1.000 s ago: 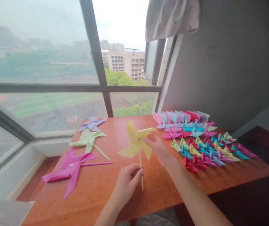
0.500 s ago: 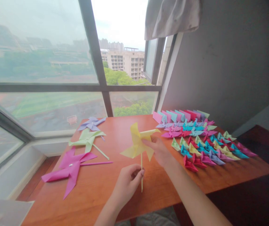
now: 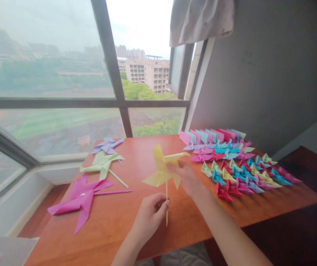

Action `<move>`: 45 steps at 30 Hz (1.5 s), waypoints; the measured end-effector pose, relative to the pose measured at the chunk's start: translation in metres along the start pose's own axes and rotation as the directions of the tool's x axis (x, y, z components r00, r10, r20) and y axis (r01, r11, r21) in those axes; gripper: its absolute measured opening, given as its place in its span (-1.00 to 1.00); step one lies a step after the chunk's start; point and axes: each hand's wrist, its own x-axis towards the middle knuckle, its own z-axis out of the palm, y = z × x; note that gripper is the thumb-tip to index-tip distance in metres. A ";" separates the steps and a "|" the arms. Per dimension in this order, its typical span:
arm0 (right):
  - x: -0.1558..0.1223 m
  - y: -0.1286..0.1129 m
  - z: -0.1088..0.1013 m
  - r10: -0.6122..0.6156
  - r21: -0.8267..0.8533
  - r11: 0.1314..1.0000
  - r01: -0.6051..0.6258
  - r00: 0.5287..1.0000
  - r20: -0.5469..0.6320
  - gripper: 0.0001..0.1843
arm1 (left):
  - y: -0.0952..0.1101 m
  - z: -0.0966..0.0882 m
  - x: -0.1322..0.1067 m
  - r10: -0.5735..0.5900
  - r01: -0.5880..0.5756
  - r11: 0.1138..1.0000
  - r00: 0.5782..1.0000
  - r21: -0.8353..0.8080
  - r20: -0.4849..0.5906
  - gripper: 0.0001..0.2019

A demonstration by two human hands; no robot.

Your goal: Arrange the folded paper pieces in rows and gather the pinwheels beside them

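A yellow paper pinwheel is held upright over the middle of the table, its thin pale-yellow stick pointing down. My left hand is closed round the stick with thumb and fingers, below the blades. At the pinwheel's right side, my right hand pinches a blade close to the centre, the thumb in front; its other fingers are partly hidden behind the paper. To the left lie a magenta pinwheel, a light-green pinwheel and a lavender pinwheel.
Rows of folded paper boats in many colours cover the table's right side, with folded paper cranes and upright paper pieces behind them. The wooden table meets a large window at the back and a grey wall at right.
Both hands keep the same grip on the yellow pinwheel, which has barely moved. The whole view has shifted very slightly.
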 end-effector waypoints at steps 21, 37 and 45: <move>0.001 -0.008 0.001 -0.045 -0.105 0.993 0.045 0.999 0.004 -0.47 | -0.003 0.000 0.002 -0.028 0.026 0.997 0.999 -0.069 -0.021 -0.72; -0.091 0.040 0.029 -0.145 -0.882 0.405 0.242 0.969 0.199 -0.85 | -0.002 -0.014 0.005 -0.183 0.080 0.954 0.919 -0.288 -0.350 -0.63; -0.079 0.035 0.020 -0.217 -0.911 0.333 0.244 0.960 0.177 -0.82 | -0.003 -0.014 0.007 -0.167 0.078 0.955 0.940 -0.287 -0.299 -0.64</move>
